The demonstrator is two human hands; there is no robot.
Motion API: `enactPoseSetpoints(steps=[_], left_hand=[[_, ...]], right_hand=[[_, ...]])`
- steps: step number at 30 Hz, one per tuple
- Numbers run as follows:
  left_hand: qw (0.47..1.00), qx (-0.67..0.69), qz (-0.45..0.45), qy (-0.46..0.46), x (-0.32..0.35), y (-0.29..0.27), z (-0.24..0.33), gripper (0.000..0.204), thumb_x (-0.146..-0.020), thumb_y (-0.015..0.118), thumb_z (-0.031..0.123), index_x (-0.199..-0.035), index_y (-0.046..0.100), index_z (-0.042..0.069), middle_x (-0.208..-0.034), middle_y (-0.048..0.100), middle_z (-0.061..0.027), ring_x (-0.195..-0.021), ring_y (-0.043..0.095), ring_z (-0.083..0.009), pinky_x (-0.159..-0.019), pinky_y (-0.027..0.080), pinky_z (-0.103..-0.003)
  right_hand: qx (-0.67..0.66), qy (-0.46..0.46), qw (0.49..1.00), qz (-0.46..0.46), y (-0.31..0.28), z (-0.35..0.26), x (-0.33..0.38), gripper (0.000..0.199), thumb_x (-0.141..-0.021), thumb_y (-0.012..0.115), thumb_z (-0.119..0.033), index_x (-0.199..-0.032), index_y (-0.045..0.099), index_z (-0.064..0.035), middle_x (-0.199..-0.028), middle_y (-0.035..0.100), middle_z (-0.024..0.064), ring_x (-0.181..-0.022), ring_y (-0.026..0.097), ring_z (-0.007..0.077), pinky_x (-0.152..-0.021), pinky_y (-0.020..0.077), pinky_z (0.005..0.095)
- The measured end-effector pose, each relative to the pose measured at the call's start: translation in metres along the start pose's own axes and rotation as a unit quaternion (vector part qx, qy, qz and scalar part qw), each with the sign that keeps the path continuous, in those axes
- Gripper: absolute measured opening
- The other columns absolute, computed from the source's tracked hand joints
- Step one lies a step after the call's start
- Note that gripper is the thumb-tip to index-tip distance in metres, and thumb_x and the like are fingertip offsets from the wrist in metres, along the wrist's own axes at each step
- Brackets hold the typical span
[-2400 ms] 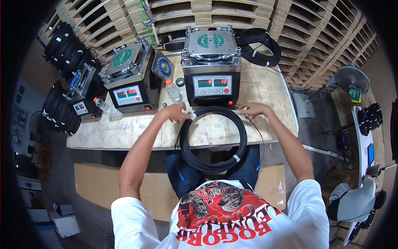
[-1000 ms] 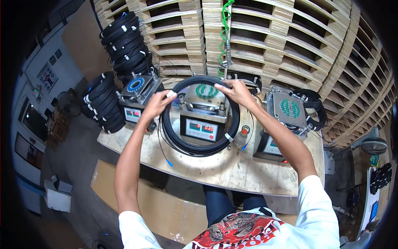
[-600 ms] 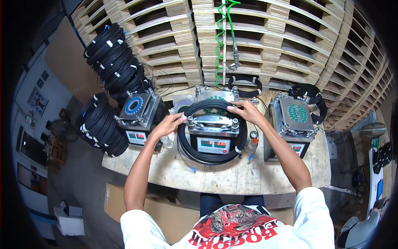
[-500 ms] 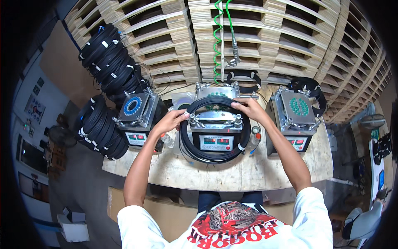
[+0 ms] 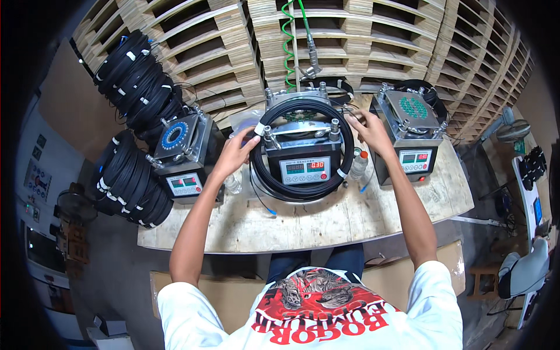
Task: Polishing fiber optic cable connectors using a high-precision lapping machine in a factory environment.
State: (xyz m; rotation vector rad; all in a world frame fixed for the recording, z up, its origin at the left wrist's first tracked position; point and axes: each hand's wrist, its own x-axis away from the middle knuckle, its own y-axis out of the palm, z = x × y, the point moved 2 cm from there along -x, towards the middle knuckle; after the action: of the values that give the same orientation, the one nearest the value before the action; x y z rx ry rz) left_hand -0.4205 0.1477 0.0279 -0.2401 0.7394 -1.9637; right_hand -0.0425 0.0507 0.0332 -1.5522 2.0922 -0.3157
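Note:
A ring-shaped coil of black cable (image 5: pixel 261 175) leans in front of the middle machine (image 5: pixel 294 153), framing its lit display panel. My left hand (image 5: pixel 235 153) grips the coil's upper left side beside a white tie, thumb on top. At the upper right of the ring, my right hand (image 5: pixel 370 129) has its thumb and fingertips bent in at the coil's edge; part of that grip is hidden. Two loose cable ends with blue connectors hang down: one blue tip (image 5: pixel 272 212) below the ring's lower left, another blue tip (image 5: pixel 363 189) to its right.
Similar machines stand on the wooden table (image 5: pixel 233 233): a left machine (image 5: pixel 181 153) with a blue ring plate, a right machine (image 5: pixel 413 116) with green dots. Clear bottles (image 5: pixel 358 166) flank the middle one. Stacked cable coils (image 5: pixel 137 184) are at left, pallets (image 5: pixel 356 41) behind, a green air hose (image 5: pixel 305 26) above.
The coil has tipped more upright in front of the machine. My right hand has slid outward from the coil's top to its right side. The view has shifted slightly.

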Motion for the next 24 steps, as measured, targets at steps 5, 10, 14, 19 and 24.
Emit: enactPoseSetpoints(steps=[5, 10, 14, 19, 24], left_hand=[[0.995, 0.027, 0.093, -0.036, 0.041, 0.013, -0.027, 0.037, -0.098, 0.066, 0.027, -0.119, 0.059, -0.003, -0.075, 0.065, -0.0083, -0.057, 0.061, -0.0107, -0.053, 0.052, -0.027], [0.986, 0.133, 0.022, -0.100, 0.058, 0.007, -0.023, 0.027, -0.097, 0.067, 0.020, -0.091, 0.068, -0.007, -0.069, 0.066, -0.0062, -0.058, 0.062, -0.0087, -0.056, 0.053, -0.025], [0.993, 0.065, -0.004, -0.100, 0.058, 0.005, -0.020, 0.025, -0.097, 0.066, 0.016, -0.086, 0.067, -0.006, -0.066, 0.065, -0.0054, -0.057, 0.062, -0.0089, -0.054, 0.053, -0.026], [0.995, 0.047, 0.045, -0.069, 0.068, 0.002, -0.014, 0.024, -0.098, 0.066, 0.017, -0.087, 0.065, -0.005, -0.066, 0.064, -0.0045, -0.055, 0.061, -0.0089, -0.053, 0.052, -0.025], [0.955, 0.231, -0.092, -0.161, 0.072, 0.011, -0.015, 0.031, -0.102, 0.060, 0.030, -0.098, 0.065, -0.001, -0.080, 0.065, -0.0040, -0.063, 0.066, -0.0108, -0.058, 0.056, -0.025]], right_hand=[[-0.002, 0.062, 0.989, -0.132, -0.014, 0.019, 0.040, 0.032, -0.103, 0.056, -0.027, -0.101, 0.066, 0.0032, -0.076, 0.067, 0.0079, -0.060, 0.062, 0.0107, -0.054, 0.0487, 0.0257], [-0.117, 0.061, 0.937, -0.323, 0.011, -0.019, 0.074, 0.034, -0.104, 0.054, -0.026, -0.098, 0.069, 0.0038, -0.073, 0.067, 0.0042, -0.067, 0.063, 0.0091, -0.063, 0.0496, 0.0247], [-0.156, 0.062, 0.933, -0.319, 0.013, -0.017, 0.070, 0.035, -0.104, 0.056, -0.029, -0.099, 0.068, 0.0041, -0.073, 0.063, 0.0044, -0.058, 0.059, 0.0091, -0.055, 0.0468, 0.0236], [-0.165, 0.079, 0.973, -0.143, -0.008, -0.005, 0.048, 0.027, -0.103, 0.059, -0.024, -0.100, 0.063, 0.0018, -0.067, 0.057, 0.0023, -0.050, 0.057, 0.0095, -0.045, 0.0428, 0.0244], [-0.203, 0.096, 0.967, -0.122, 0.006, -0.005, 0.035, 0.025, -0.102, 0.059, -0.024, -0.098, 0.060, 0.0010, -0.069, 0.061, 0.0047, -0.052, 0.063, 0.0133, -0.046, 0.0491, 0.0253]])
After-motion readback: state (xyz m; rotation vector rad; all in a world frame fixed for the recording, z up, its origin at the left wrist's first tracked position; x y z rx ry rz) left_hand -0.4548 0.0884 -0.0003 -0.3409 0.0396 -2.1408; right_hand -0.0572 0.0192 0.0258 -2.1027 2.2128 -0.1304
